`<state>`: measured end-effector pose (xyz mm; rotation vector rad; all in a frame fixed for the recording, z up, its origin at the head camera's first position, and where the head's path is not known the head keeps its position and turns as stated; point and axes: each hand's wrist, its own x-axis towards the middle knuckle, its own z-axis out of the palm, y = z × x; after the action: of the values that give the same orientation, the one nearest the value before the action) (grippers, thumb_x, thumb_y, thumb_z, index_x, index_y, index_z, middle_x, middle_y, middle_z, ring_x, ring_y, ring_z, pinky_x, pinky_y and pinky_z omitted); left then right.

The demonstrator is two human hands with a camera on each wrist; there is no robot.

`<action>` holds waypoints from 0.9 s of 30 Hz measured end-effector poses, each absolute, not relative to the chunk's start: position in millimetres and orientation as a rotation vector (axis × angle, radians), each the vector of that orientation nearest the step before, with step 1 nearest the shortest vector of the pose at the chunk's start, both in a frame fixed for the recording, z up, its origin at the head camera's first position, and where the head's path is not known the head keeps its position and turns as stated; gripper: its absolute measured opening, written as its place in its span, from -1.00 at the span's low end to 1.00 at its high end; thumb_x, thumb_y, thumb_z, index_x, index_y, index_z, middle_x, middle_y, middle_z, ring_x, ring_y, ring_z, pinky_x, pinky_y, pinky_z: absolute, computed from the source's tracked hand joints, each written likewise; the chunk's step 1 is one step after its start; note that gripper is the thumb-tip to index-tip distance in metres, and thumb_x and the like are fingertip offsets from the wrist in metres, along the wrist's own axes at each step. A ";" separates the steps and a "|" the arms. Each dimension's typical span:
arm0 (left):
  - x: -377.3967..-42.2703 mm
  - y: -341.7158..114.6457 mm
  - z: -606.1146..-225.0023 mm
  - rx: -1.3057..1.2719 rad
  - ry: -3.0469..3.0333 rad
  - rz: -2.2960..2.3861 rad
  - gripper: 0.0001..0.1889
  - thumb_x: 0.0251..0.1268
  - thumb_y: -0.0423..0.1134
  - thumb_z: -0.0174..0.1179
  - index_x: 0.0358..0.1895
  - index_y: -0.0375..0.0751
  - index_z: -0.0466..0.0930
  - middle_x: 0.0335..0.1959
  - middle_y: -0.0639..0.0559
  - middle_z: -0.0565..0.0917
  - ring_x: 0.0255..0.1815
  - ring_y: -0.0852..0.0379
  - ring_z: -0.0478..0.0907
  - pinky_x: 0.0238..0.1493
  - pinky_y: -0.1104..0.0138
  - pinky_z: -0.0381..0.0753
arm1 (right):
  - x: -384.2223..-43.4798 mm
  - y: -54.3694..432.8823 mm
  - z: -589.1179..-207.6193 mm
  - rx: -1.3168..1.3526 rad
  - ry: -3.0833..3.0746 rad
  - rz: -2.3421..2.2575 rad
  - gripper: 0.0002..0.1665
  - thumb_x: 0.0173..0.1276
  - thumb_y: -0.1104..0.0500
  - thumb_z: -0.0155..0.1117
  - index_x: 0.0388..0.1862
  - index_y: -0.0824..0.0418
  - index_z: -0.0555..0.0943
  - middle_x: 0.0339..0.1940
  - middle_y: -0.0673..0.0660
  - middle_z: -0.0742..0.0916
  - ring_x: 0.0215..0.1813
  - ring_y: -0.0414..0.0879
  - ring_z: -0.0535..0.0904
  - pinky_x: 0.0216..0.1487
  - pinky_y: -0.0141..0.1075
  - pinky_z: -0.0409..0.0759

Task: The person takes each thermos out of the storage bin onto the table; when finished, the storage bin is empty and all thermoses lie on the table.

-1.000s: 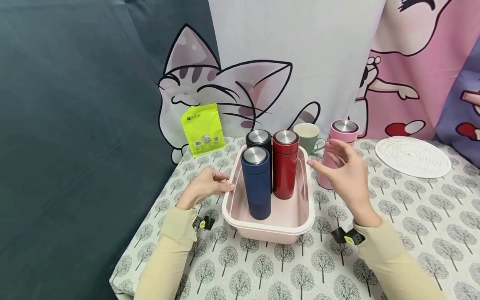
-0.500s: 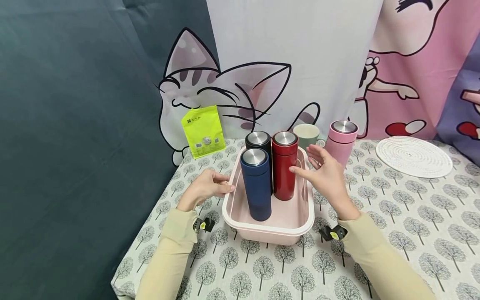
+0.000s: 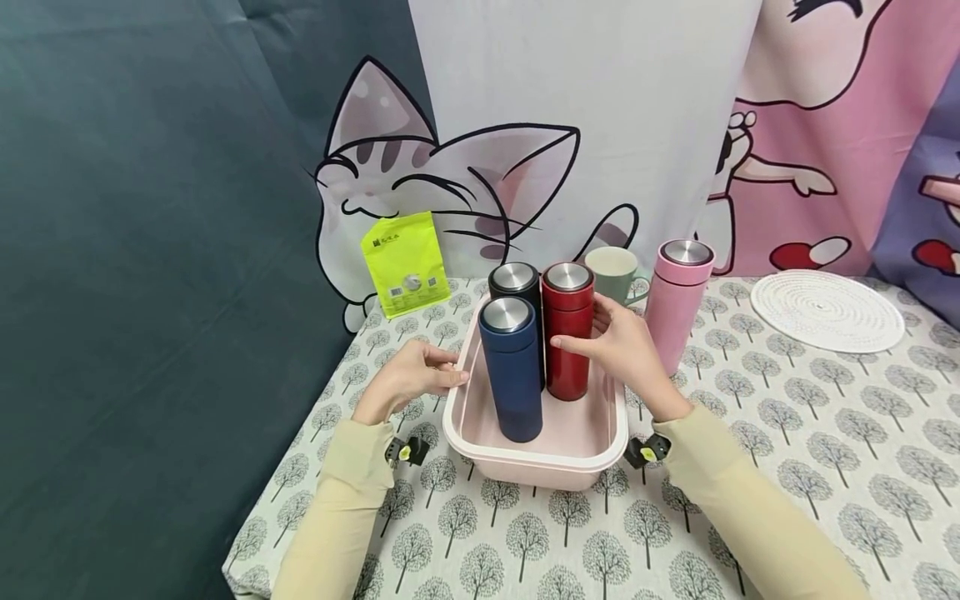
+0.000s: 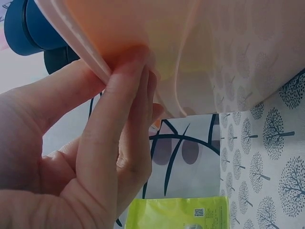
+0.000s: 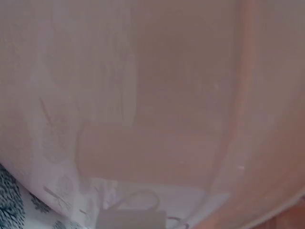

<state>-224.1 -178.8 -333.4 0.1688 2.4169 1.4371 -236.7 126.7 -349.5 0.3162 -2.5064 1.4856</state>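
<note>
My left hand [image 3: 414, 375] pinches the left rim of a pale pink plastic basin [image 3: 536, 463]; in the left wrist view its fingers [image 4: 102, 138] lie against the basin's side. Three thermos bottles stand upright inside: a dark blue one [image 3: 513, 375] in front, a black one [image 3: 516, 279] behind it and a red one [image 3: 567, 367] on the right. My right hand [image 3: 626, 346] holds the red bottle, its thumb across the front and its fingers partly hidden along the right side. In the right wrist view the basin's translucent wall [image 5: 181, 81] fills most of the picture.
Right of the basin stands a pink thermos bottle [image 3: 678, 292], with a pale green mug [image 3: 611, 271] behind the basin. A round white woven mat [image 3: 827, 311] lies at the back right. A bright yellow-green pouch [image 3: 407, 262] leans against the backdrop. The tree-patterned tablecloth [image 3: 480, 550] covers the table.
My right hand has moved left from beside the pink thermos bottle, over the basin's right rim, to the red bottle. My left hand stays at the basin's rim.
</note>
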 end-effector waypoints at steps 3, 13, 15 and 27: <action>-224.0 -178.1 -333.3 0.163 2.416 1.438 -0.51 0.16 -0.37 0.38 0.16 -0.49 0.54 -0.21 -0.18 0.70 -0.28 0.13 0.70 -0.07 0.24 0.77 | -237.3 124.1 -351.7 0.345 -2.502 1.448 -0.09 -0.04 -0.08 0.63 0.27 0.19 0.47 0.02 0.21 0.74 0.00 0.06 0.71 0.06 -0.10 0.73; -223.1 -178.6 -332.4 0.193 2.397 1.474 -0.51 0.18 -0.38 0.36 0.16 -0.52 0.53 -0.21 -0.20 0.71 -0.28 0.15 0.69 -0.07 0.23 0.77 | -234.5 120.7 -351.8 0.351 -2.464 1.379 -0.27 0.08 0.10 0.57 0.21 0.24 0.49 -0.03 0.24 0.75 -0.06 0.07 0.72 0.00 -0.05 0.74; -223.3 -178.9 -333.4 0.192 2.393 1.481 -0.51 0.18 -0.38 0.36 0.16 -0.53 0.52 -0.20 -0.22 0.71 -0.28 0.14 0.70 -0.07 0.22 0.77 | -234.1 120.5 -353.3 0.343 -2.459 1.362 -0.29 0.09 0.09 0.56 0.20 0.25 0.49 -0.05 0.24 0.75 -0.05 0.07 0.71 0.00 -0.04 0.73; -221.4 -176.5 -332.5 0.148 2.432 1.452 -0.52 0.15 -0.36 0.39 0.14 -0.49 0.55 -0.19 -0.21 0.71 -0.29 0.15 0.69 -0.07 0.23 0.77 | -233.7 121.1 -359.8 0.325 -2.426 1.352 -0.33 0.06 0.13 0.55 0.16 0.22 0.51 -0.08 0.22 0.76 -0.04 0.06 0.68 -0.01 -0.02 0.68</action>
<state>-221.4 -176.5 -332.5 0.1479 2.4316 1.4515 -233.7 121.1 -359.8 0.3246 -2.4261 1.3521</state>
